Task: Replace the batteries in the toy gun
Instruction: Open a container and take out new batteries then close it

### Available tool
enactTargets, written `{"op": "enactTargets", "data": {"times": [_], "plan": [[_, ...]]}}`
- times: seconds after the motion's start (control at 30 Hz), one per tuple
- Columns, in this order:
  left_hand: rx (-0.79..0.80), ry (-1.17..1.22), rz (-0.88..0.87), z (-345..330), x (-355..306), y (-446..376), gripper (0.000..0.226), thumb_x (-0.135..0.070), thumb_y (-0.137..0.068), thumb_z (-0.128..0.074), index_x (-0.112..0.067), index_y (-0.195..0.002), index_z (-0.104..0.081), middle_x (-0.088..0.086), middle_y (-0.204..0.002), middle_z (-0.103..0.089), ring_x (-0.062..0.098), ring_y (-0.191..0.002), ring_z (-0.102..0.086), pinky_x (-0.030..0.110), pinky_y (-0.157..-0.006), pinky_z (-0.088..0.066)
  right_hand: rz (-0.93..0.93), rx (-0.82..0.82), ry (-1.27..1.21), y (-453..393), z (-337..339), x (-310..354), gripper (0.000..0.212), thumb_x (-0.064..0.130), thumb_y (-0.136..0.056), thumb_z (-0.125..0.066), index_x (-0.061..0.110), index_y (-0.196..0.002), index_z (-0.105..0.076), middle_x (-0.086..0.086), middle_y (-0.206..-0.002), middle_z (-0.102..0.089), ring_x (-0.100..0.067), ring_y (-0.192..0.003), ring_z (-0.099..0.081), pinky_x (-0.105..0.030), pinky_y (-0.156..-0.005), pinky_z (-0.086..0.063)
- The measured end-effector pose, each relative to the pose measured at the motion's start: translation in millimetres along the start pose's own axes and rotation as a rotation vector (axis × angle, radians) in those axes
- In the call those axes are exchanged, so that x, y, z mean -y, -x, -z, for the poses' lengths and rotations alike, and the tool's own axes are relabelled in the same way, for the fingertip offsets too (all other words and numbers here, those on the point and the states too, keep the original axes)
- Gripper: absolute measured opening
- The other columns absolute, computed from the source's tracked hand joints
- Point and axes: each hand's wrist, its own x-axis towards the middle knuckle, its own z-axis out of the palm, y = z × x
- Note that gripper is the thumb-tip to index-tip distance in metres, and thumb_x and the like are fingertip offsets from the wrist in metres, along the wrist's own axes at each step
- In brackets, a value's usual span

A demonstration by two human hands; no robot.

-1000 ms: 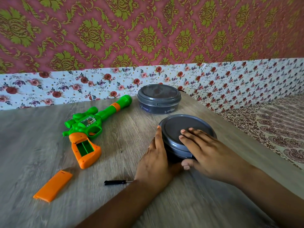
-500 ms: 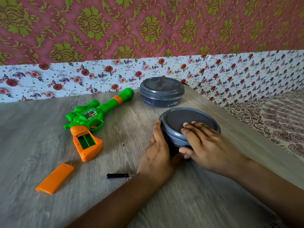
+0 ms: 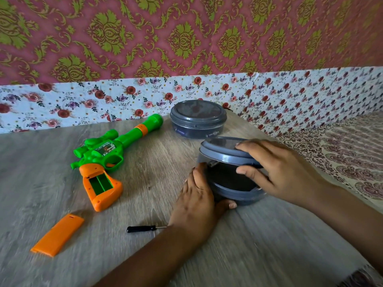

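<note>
A green and orange toy gun (image 3: 107,154) lies on the wooden table (image 3: 62,193), its grip compartment open and showing green walls with no batteries. Its orange battery cover (image 3: 57,235) lies loose at the front left. A small black screwdriver (image 3: 142,228) rests near my left wrist. My left hand (image 3: 196,199) holds the side of a round grey container (image 3: 230,183). My right hand (image 3: 277,168) grips its grey lid (image 3: 219,149), which is tilted up off the container's near side. The inside looks dark; its contents are hidden.
A second round grey container (image 3: 198,119) with its lid on stands behind, near the flowered wall (image 3: 83,102). The table's right edge runs diagonally beside a patterned cloth surface (image 3: 342,154).
The lid lay flat on the near container under my right hand; now my right hand has lifted it, opening a gap. My left hand stays on the container's side.
</note>
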Motion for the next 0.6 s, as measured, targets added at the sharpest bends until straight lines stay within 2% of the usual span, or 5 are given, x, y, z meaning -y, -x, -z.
{"op": "enactTargets", "data": {"times": [0.13,0.23,0.37,0.47,0.6], "plan": [[-0.008,-0.036,0.013,0,0,0,0.090,-0.058,-0.072,-0.064,-0.023,-0.138,-0.014,0.001,-0.145,-0.021,0.015,-0.136,-0.028,0.031,-0.112,-0.031,-0.049,0.026,0.009,1,-1,-16,0.043,0.040,-0.089,-0.042,0.005,-0.107,-0.058,-0.007,-0.103,-0.057,-0.025,-0.091,-0.057,-0.041,-0.077,-0.052],[0.001,-0.043,0.024,1,-2,-1,0.086,-0.058,-0.072,-0.064,-0.023,-0.136,-0.016,0.000,-0.150,-0.008,0.017,-0.140,-0.020,0.027,-0.115,-0.024,-0.140,0.038,0.025,1,-7,-23,0.038,0.035,-0.086,-0.050,0.003,-0.105,-0.058,-0.009,-0.100,-0.054,-0.027,-0.088,-0.056,-0.042,-0.074,-0.053],[-0.002,-0.052,0.021,1,-2,-1,0.085,-0.058,-0.073,-0.063,-0.023,-0.135,-0.017,-0.002,-0.150,-0.004,0.015,-0.142,-0.016,0.023,-0.113,-0.019,-0.294,0.089,0.024,-4,-20,-39,0.032,0.025,-0.083,-0.062,0.000,-0.104,-0.057,-0.011,-0.101,-0.052,-0.028,-0.090,-0.055,-0.043,-0.076,-0.051],[-0.001,-0.067,0.012,1,-1,0,0.083,-0.059,-0.074,-0.062,-0.026,-0.133,-0.015,-0.002,-0.148,-0.008,0.014,-0.140,-0.021,0.023,-0.113,-0.022,-0.379,0.119,-0.012,-12,-29,-48,0.031,0.025,-0.086,-0.062,0.003,-0.107,-0.056,-0.009,-0.105,-0.050,-0.026,-0.095,-0.052,-0.040,-0.081,-0.047],[-0.008,-0.067,0.016,0,-1,0,0.081,-0.059,-0.073,-0.062,-0.026,-0.132,-0.017,-0.003,-0.147,-0.008,0.014,-0.138,-0.025,0.026,-0.113,-0.028,-0.395,0.151,-0.019,-20,-37,-50,0.031,0.028,-0.087,-0.061,0.006,-0.108,-0.055,-0.008,-0.106,-0.050,-0.025,-0.098,-0.051,-0.038,-0.083,-0.046]]}}
